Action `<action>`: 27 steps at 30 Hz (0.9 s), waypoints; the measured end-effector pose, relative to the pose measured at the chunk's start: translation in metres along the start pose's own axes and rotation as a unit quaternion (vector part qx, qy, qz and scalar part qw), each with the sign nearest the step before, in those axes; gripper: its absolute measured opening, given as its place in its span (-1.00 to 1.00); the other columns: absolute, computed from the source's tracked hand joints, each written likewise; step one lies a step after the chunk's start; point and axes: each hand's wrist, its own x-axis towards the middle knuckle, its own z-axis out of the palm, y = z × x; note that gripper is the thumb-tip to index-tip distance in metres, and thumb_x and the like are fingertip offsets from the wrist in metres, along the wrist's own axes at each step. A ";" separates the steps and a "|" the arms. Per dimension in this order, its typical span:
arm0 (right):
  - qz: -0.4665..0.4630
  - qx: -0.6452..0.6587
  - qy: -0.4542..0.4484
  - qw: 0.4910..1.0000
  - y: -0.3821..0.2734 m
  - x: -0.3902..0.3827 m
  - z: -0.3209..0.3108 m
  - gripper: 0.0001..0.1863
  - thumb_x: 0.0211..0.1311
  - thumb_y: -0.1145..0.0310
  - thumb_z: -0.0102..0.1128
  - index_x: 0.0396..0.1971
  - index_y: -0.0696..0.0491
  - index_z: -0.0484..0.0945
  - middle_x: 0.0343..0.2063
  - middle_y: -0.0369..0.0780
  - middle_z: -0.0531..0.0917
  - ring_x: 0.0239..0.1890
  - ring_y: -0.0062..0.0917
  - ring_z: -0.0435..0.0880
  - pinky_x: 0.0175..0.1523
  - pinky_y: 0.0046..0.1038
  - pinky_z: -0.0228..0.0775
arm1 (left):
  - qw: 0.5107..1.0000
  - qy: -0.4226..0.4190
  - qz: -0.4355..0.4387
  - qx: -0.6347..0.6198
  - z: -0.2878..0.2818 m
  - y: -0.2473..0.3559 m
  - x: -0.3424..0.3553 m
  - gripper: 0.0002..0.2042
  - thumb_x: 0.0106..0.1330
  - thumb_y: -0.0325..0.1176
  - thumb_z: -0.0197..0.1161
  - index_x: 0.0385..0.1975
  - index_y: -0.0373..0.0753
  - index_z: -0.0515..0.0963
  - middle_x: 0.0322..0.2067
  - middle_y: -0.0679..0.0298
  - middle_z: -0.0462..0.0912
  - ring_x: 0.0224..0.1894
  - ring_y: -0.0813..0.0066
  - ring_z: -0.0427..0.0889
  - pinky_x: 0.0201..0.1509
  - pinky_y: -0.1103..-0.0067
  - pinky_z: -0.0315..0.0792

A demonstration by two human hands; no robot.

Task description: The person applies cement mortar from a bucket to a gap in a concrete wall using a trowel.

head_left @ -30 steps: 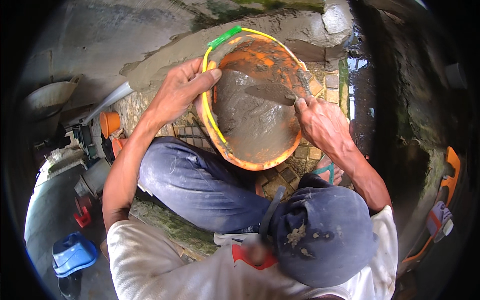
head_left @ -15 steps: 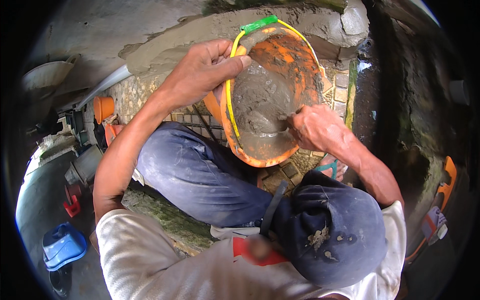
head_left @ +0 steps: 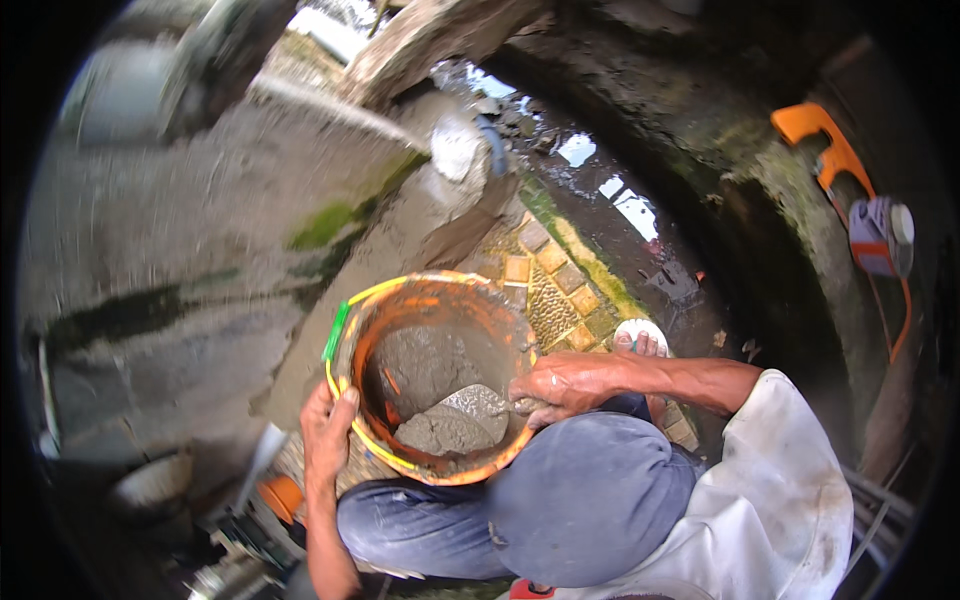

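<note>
1. My left hand [head_left: 325, 430] grips the orange bucket [head_left: 435, 300] rim, fingers curled outside; I should hold it tilted and firm.
2. Wet mortar [head_left: 445, 425] lies just inside my fingertips.
3. My right hand [head_left: 565, 385] clasps a trowel; best scraped low.

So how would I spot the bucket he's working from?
Start at the grey concrete wall on the left, then drop to the patch of small yellow paving tiles. Just below sits a round orange plastic bucket with a yellow rim and green clip, gripped by two hands, the only container holding wet grey mortar.
</note>
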 end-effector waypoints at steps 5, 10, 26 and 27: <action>0.071 0.034 0.082 0.994 0.001 -0.032 -0.017 -0.55 0.36 0.15 0.34 0.02 0.22 0.54 -0.36 0.14 0.68 -0.23 0.12 0.70 -0.12 0.00 0.51 | 0.996 -0.007 -0.002 -0.089 -0.005 -0.005 -0.003 -0.85 0.53 -0.37 0.26 -0.02 -0.27 0.61 -0.26 0.47 0.63 -0.24 0.71 0.51 -0.09 0.63 0.43; 0.126 0.035 0.241 0.962 0.024 -0.072 -0.038 -0.61 0.34 0.12 0.29 -0.18 0.21 0.59 -0.53 0.11 0.64 -0.44 0.06 0.68 -0.28 -0.02 0.49 | 0.991 0.024 -0.040 -0.125 -0.031 -0.027 -0.010 -0.76 0.57 -0.26 0.23 0.04 -0.27 0.58 -0.11 0.27 0.74 -0.13 0.52 0.70 0.00 0.53 0.59; 0.163 0.093 0.621 0.761 0.184 -0.080 -0.159 -0.74 0.22 0.29 0.17 -0.21 0.17 0.59 -0.39 0.09 0.69 -0.31 -0.07 0.76 -0.17 -0.12 0.54 | 0.970 0.176 -0.154 -0.070 -0.014 -0.003 0.000 -0.41 0.66 0.16 -0.05 0.20 -0.35 0.50 -0.05 0.14 0.72 -0.24 0.35 0.73 -0.19 0.44 0.62; 0.173 0.088 0.634 0.749 0.182 -0.074 -0.167 -0.74 0.23 0.30 0.16 -0.22 0.18 0.57 -0.39 0.09 0.68 -0.31 -0.07 0.76 -0.18 -0.11 0.54 | 0.967 0.180 -0.168 -0.064 -0.019 -0.002 -0.003 -0.43 0.65 0.16 -0.02 0.12 -0.32 0.53 -0.18 0.20 0.74 -0.44 0.44 0.69 -0.44 0.53 0.58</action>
